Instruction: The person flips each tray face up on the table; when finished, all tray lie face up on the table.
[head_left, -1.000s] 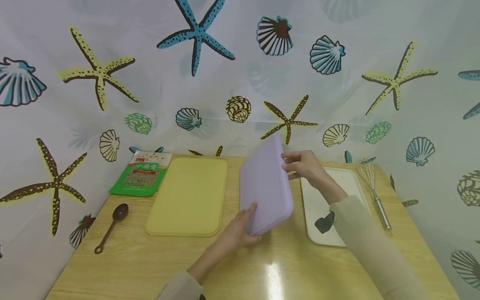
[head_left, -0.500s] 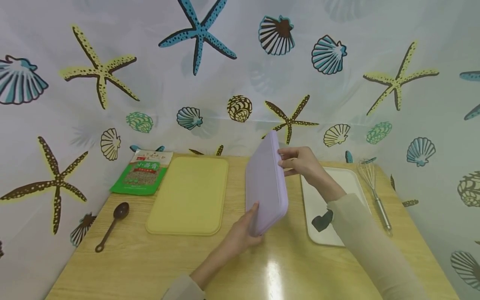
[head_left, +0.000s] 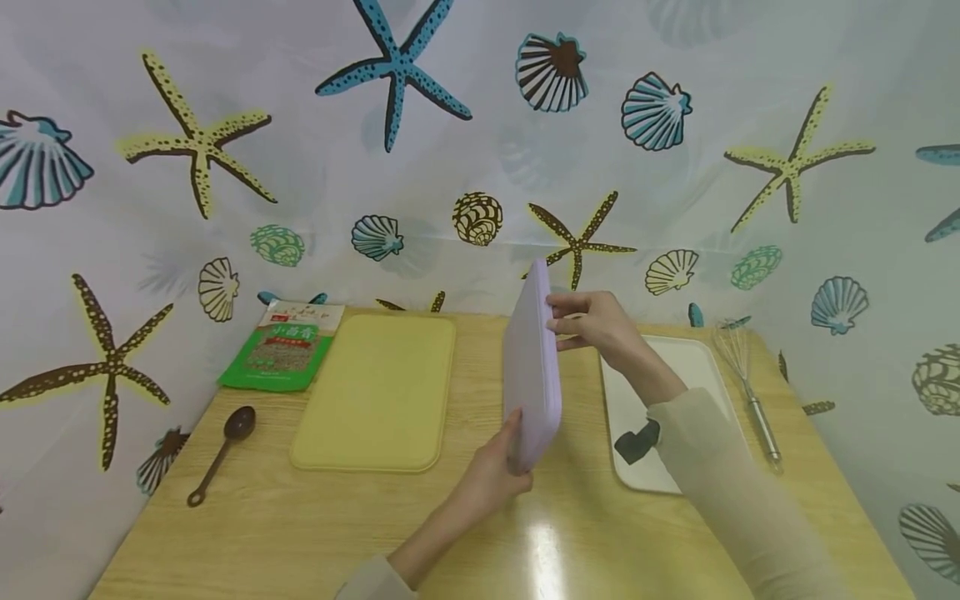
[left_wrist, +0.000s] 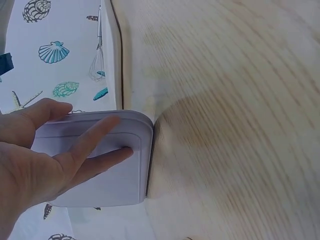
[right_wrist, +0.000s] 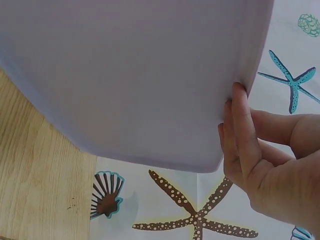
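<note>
A lilac rectangular tray stands almost on edge over the middle of the table, seen nearly side-on in the head view. My left hand grips its near lower end; in the left wrist view the fingers spread along one face, with the thumb side over the rim. Up at the far right edge, my right hand pinches the rim, and the right wrist view shows its fingertips against the tray's broad face. Left of it lies a yellow tray, and a white tray lies partly under my right forearm.
A green seasoning packet lies at the back left, with a dark brown spoon in front of it. On the far right is a wire whisk. A curtain printed with starfish and shells closes off the back and sides.
Both hands have turned the lilac tray more steeply on edge, so its face looks narrower. My right hand has shifted a little left, my left hand slightly right. The other things stay put.
</note>
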